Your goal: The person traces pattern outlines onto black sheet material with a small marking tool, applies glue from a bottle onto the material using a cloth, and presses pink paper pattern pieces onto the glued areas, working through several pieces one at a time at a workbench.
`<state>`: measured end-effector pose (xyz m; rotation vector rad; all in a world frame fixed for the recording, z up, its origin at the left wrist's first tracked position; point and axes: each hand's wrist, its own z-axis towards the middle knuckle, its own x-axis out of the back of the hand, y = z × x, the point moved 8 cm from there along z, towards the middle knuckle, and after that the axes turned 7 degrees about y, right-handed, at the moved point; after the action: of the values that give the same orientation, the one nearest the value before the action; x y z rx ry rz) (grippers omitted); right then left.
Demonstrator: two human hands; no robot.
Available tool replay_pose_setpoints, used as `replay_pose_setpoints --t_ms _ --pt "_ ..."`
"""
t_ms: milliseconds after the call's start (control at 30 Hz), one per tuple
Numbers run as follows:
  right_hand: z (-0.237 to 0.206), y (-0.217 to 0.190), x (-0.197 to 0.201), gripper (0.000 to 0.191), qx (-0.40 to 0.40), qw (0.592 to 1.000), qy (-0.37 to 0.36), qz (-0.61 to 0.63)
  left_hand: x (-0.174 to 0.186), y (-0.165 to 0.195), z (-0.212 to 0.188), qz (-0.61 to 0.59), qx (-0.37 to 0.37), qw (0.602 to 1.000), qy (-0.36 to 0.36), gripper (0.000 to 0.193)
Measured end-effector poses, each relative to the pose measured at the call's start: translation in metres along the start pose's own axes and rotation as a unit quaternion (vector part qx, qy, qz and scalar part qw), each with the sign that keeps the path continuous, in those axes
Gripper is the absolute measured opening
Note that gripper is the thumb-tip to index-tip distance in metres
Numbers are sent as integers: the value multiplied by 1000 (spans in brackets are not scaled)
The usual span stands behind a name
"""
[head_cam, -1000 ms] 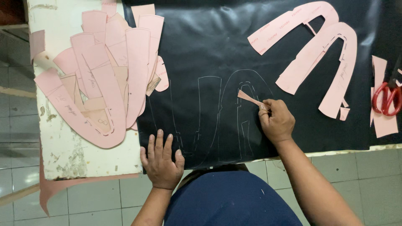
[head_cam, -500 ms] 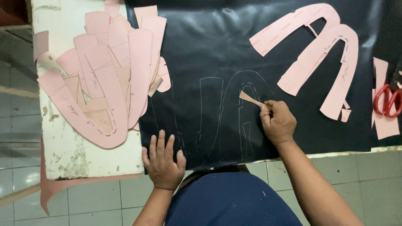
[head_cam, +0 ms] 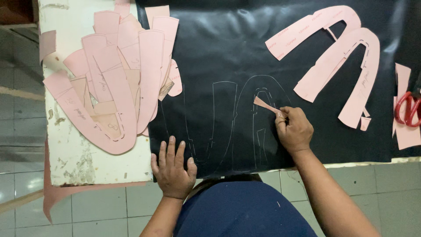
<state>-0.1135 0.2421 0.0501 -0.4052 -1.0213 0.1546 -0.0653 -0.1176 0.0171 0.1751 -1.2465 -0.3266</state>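
Note:
A black sheet (head_cam: 228, 48) covers most of the table, with pale traced outlines (head_cam: 237, 123) of long curved shapes drawn on it. My right hand (head_cam: 294, 129) pinches a small narrow pink paper piece (head_cam: 265, 105) against the sheet, just right of the outlines. My left hand (head_cam: 173, 169) lies flat with fingers spread on the sheet's near edge, holding nothing.
A heap of pink paper patterns (head_cam: 114, 83) lies on the worn white tabletop (head_cam: 74, 162) at the left. Two large curved pink patterns (head_cam: 337, 61) rest on the sheet at upper right. Red-handled scissors (head_cam: 408, 109) sit at the right edge. Tiled floor lies below.
Both hands stay in nearly the same place. The small pink piece remains pinched in the right hand at the same spot.

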Motion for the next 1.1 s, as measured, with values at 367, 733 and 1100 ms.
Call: replay_pose_setpoints --t_ms 367,733,1100 --pt "-1 0 1 8 1 1000 0 1 2 2 0 -3 -9 1000 14 50" --pt "-1 0 0 7 -4 1000 3 0 4 2 2 -2 -10 1000 20 49" --pt "-2 1 -2 8 4 1000 -1 -11 6 2 2 -3 -16 1000 25 49"
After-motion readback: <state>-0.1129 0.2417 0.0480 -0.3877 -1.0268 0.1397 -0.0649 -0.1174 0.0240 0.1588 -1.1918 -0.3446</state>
